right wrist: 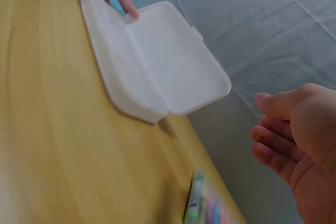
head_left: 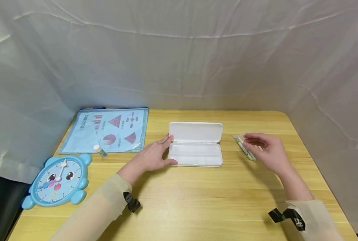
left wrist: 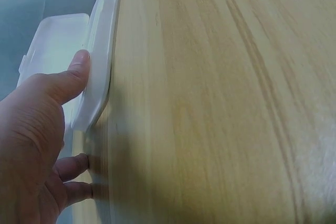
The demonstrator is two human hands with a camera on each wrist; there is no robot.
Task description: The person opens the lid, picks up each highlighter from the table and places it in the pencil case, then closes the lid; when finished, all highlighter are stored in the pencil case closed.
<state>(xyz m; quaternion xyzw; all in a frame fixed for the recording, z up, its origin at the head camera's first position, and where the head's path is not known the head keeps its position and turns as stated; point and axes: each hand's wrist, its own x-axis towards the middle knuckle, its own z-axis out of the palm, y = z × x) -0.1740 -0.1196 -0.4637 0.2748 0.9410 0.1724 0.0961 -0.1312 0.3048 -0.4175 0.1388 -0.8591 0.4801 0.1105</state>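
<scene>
A white plastic pencil case (head_left: pixel 195 155) stands with its lid (head_left: pixel 196 132) raised. At its left end is my left hand (head_left: pixel 153 155), the thumb against the front corner and the index finger touching the lid's edge. In the left wrist view the other visible fingers (left wrist: pixel 79 191) are stretched out beside the case. My right hand (head_left: pixel 267 150) hovers over a row of pastel marker pens (head_left: pixel 244 147) to the right of the case. The right wrist view shows its fingers loosely bent, apart from the pens (right wrist: pixel 202 203), with nothing in them.
At the back left lies a blue document pouch (head_left: pixel 106 130) printed with charts. A small white-capped bottle or stick (head_left: pixel 99 151) is at the pouch's front edge. Nearer stands a blue toy clock (head_left: pixel 58 180). Grey cloth (head_left: pixel 179 67) encloses the wooden table (head_left: pixel 191 197).
</scene>
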